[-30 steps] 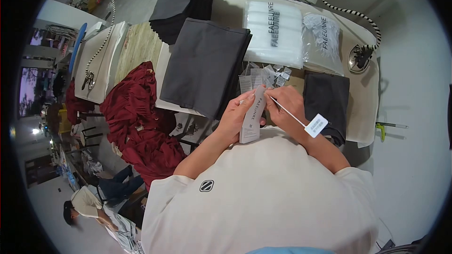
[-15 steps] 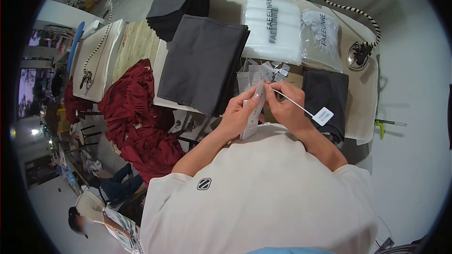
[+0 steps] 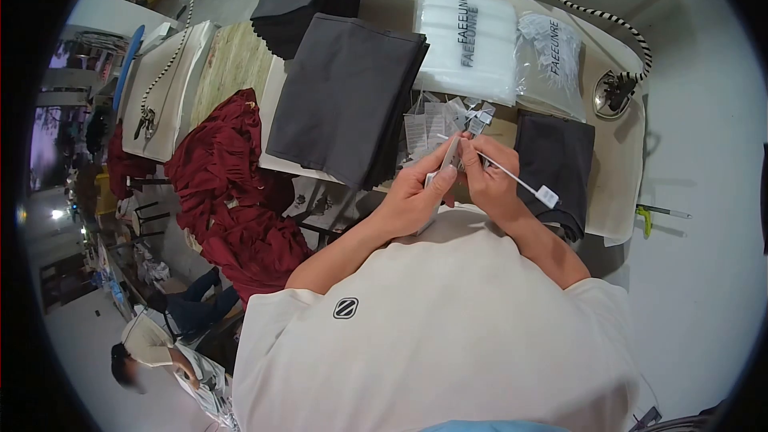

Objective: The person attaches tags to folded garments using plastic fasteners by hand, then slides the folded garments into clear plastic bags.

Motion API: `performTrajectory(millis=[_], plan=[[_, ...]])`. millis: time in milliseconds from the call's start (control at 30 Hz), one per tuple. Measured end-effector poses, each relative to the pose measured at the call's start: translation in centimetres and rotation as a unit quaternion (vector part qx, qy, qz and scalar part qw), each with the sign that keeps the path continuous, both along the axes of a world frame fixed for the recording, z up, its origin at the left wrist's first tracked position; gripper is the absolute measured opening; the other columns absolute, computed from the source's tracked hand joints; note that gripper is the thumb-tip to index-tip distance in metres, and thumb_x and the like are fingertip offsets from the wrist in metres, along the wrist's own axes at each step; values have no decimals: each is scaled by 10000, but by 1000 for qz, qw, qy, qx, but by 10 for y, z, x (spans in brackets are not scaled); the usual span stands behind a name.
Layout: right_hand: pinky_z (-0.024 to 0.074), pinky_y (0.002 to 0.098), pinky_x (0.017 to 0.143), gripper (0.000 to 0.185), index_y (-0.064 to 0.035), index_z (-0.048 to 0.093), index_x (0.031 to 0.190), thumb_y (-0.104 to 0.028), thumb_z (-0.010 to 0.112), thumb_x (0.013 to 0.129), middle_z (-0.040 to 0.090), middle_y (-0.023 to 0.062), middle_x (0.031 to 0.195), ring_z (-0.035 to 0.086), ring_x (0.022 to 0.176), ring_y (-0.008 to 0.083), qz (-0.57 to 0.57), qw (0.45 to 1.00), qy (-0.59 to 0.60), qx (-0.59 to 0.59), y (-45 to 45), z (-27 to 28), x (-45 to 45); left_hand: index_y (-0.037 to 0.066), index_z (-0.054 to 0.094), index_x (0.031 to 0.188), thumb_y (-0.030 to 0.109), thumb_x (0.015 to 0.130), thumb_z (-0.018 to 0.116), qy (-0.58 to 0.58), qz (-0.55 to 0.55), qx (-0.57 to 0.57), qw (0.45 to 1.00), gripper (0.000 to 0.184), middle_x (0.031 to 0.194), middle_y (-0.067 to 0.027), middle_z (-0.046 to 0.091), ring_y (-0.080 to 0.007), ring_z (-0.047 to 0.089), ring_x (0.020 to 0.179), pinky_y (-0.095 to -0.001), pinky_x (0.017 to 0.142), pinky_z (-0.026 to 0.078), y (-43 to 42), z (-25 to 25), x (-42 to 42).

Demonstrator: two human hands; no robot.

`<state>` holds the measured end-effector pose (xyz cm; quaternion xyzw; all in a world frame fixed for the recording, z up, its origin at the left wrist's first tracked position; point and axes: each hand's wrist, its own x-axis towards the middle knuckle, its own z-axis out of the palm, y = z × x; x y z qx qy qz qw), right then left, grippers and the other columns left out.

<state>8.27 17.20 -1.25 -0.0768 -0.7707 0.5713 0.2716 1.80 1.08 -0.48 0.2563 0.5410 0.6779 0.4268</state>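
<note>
Head-camera view: At the near edge of a pale surface (image 3: 616, 140), the left grip (image 3: 418, 198) pinched a pale tag (image 3: 453, 152) between thumb and fingers, while the right grip (image 3: 494, 182), thumb and finger pressed together, held one end of a white cord (image 3: 512, 172). The tag stood nearly edge-on between the two, its long axis slanting from the fingertips back toward the cream shirt (image 3: 448, 328). Its far end was just beside the right fingertips, though the left grip was nearer its body. From the right grip, the cord ran rightward and back to a small white label (image 3: 548, 196); whether cord and tag touched could not be told. Just beyond both grips lay loose tags (image 3: 432, 124), with a clear-wrapped white pack (image 3: 464, 56) farther off, grey folded cloth (image 3: 348, 96) leftward of the left grip and dark folded cloth (image 3: 556, 164) rightward of the right.
</note>
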Motion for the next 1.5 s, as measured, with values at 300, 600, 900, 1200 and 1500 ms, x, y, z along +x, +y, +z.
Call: performTrajectory(millis=[300, 600, 900, 1200, 1500], plan=[[400, 249, 538, 256, -16, 659, 786, -198, 719, 956, 575, -34, 684, 504, 602, 53, 105, 927, -191, -304, -1, -12, 2, -10, 269, 1588, 152, 1053, 544, 351, 31, -110, 929, 624, 1570, -186, 435, -291, 566, 1319, -357, 1036, 480, -1, 4, -2], [363, 230, 545, 187, -19, 694, 855, -172, 687, 963, 590, -36, 699, 483, 614, 39, 32, 868, -232, -438, 11, -80, 0, -82, 267, 1548, 152, 1009, 599, 405, 85, -178, 893, 675, 1539, -296, 406, -427, 475, 1377, -417, 1104, 435, -13, -22, -10], [494, 288, 603, 195, 28, 719, 968, -164, 704, 943, 711, 68, 784, 653, 693, 121, 4, 963, -258, -73, 27, -208, -56, -47, 339, 1530, 145, 993, 623, 470, 111, -258, 837, 637, 1425, -300, 521, -425, 552, 1295, -415, 1029, 478, -16, -71, -30], [531, 279, 644, 436, 5, 556, 1354, -118, 679, 954, 747, 104, 1015, 706, 793, 151, 54, 935, -219, -275, 33, -186, -48, -27, 597, 1324, 181, 971, 616, 274, -102, -389, 873, 410, 1033, -279, 694, -399, 694, 970, -424, 839, 537, -46, -65, -29], [463, 226, 599, 208, -5, 651, 1139, -103, 675, 957, 714, 49, 904, 637, 732, 84, -146, 910, -285, -263, 87, -207, 104, -25, 634, 1257, 246, 1000, 591, 288, -119, -400, 862, 376, 1067, -228, 719, -306, 689, 802, -387, 737, 565, -78, -132, 0]])
